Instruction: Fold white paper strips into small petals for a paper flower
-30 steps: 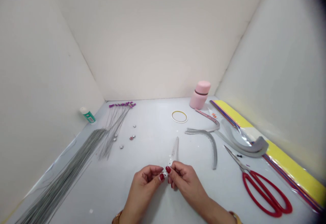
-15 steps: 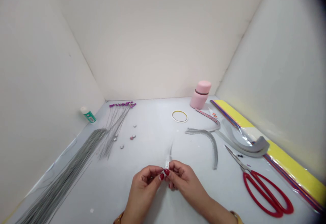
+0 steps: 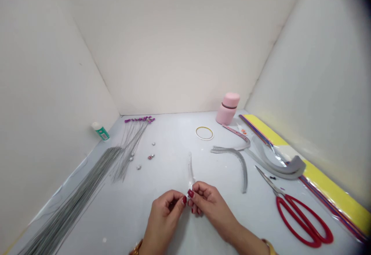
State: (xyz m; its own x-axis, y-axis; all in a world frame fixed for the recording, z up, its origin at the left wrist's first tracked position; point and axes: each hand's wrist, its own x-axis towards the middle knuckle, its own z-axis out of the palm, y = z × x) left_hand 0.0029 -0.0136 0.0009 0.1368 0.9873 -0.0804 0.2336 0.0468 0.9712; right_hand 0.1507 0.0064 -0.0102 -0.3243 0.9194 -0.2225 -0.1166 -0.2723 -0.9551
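Note:
Near the table's front middle, a thin pale silvery strip [image 3: 190,168] stands up from between my fingertips, its free end pointing away from me. My right hand [image 3: 207,201] pinches it near its lower end. My left hand [image 3: 168,208] is closed in a pinch at the same end, its thumb and forefinger almost touching the right thumb. The small folded part between the fingertips is mostly hidden. Left of my hands lie several small silver stars [image 3: 138,167], and one reddish piece [image 3: 150,157] sits among them.
Grey wires [image 3: 84,189] and purple-tipped stems [image 3: 139,120] lie left, near a glue stick [image 3: 101,131]. A tape ring [image 3: 205,133] and pink bottle [image 3: 228,108] are at the back. Grey strips [image 3: 242,166], red-handled scissors [image 3: 301,218] and yellow packs [image 3: 327,185] are on the right.
The strip's free end has swung left and now reaches farther up from my fingers. Both hands stay in nearly the same place, still pinching.

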